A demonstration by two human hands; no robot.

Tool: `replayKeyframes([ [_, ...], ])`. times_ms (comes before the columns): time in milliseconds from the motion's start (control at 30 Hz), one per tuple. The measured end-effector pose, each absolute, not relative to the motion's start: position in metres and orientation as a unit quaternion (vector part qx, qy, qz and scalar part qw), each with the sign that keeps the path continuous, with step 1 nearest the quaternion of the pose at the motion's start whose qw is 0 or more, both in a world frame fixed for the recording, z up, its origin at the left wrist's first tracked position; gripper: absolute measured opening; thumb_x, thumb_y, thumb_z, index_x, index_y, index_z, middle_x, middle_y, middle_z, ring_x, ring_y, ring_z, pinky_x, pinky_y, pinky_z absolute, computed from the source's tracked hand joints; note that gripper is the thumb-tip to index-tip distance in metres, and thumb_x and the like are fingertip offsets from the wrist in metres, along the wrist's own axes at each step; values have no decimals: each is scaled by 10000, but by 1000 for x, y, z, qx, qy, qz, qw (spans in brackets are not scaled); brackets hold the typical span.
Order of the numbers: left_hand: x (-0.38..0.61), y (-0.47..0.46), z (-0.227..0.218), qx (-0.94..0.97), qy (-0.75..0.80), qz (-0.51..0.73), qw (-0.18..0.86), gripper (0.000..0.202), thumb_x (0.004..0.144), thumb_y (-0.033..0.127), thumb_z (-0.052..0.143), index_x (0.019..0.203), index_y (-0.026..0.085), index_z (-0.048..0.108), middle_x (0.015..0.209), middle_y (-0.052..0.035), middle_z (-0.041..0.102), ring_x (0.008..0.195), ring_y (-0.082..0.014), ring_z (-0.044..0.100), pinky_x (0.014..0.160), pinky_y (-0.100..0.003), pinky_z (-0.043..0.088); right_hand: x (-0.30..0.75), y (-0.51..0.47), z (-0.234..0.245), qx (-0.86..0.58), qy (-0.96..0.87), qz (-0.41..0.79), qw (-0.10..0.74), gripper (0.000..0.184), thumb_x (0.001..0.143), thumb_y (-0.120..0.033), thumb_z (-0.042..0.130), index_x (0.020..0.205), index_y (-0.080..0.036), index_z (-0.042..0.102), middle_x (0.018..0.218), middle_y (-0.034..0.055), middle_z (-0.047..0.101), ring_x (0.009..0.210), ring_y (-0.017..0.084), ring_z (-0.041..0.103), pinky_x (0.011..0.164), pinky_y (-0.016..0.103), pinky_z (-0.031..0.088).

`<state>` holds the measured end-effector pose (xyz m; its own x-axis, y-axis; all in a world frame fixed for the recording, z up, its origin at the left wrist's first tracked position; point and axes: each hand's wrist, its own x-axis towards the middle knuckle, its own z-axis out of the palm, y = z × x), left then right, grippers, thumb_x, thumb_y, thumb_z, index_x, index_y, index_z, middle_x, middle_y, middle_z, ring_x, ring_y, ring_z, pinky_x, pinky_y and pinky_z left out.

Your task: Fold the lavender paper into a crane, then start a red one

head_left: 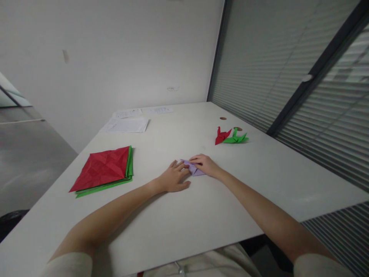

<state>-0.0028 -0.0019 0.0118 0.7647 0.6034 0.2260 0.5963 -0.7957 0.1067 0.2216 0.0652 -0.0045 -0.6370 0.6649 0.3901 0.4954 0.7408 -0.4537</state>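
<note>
A small folded piece of purple origami paper lies on the table in front of me. My left hand rests flat on the table at its left side, fingers spread, with fingertips on the paper's left part. From the right, my right hand has its fingers bent over the paper's upper right part and gripping it. The thumb's contact with the paper is partly hidden under that hand. Where the two hands come near each other, some of the folds are covered.
On the left sits a stack of creased red and green paper sheets. A red paper crane and a green paper crane stand at the right. Printed white sheets lie at the back left of the white table. Window blinds border the right side.
</note>
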Motion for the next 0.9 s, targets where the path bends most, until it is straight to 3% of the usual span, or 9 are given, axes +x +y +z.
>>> replayKeyframes([
  [400,-3,-3,9,935,325,137,17,434,863,452,498,1199,180,525,1350,-132,500,1342,-316,359,1106,-525,248,228,65,-2,-295,-911,165,239,276,894,-214,544,1129,-248,685,1170,44,683,956,196,590,899,382,457],
  [733,-2,-6,15,936,313,157,27,376,861,410,510,1175,214,576,1266,-108,560,1198,-262,507,1051,-452,348,230,58,12,-305,-913,203,180,309,857,-141,559,1088,-287,704,1200,9,668,979,193,569,899,352,465],
  [900,-3,-5,10,928,323,185,19,370,838,408,553,1139,204,622,1379,-147,456,1294,-297,415,1057,-451,353,230,58,15,-286,-927,188,153,361,844,-103,543,1090,-318,698,1157,-16,690,996,187,578,948,346,433],
])
